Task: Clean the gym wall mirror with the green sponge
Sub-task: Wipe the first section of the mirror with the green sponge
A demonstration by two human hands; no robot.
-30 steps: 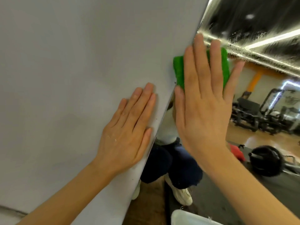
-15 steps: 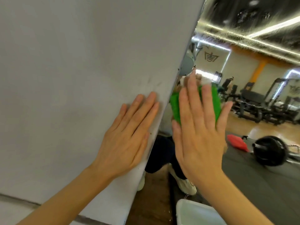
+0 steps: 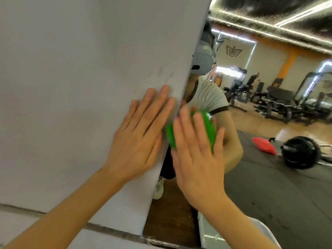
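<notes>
**Sponge flat on the mirror, right by its left edge**

So the right hand (image 3: 197, 159) has its palm spread open with the fingers (image 3: 185, 126) splayed, pressing the green sponge (image 3: 209, 128) flat against the gym wall mirror (image 3: 269, 177). It isn't really gripping it, more pinning it to the glass under the fingers. The sponge pokes out green on both sides of the fingers and looks smeared with motion blur, so its exact outline is hard to tell. It sits low on the mirror, right up against the mirror's left edge where the glass meets the grey wall (image 3: 71, 87).

The left hand (image 3: 140, 141) is open too, laid flat on that grey wall with the fingers together and pointing up toward the mirror edge. The fingertips nearly reach the edge and it holds nothing. The two hands are just beside each other, with the wall/mirror seam running between them.

In the reflection you can see the person crouched, in a pale tee and dark trousers, with a headset on. Behind that there's gym kit, a black weight plate (image 3: 296, 153) on a dark mat (image 3: 269, 194) and a red thing (image 3: 263, 145) next to it. A white tub (image 3: 233, 236) sits at the bottom edge of the shot, under the right forearm.
</notes>
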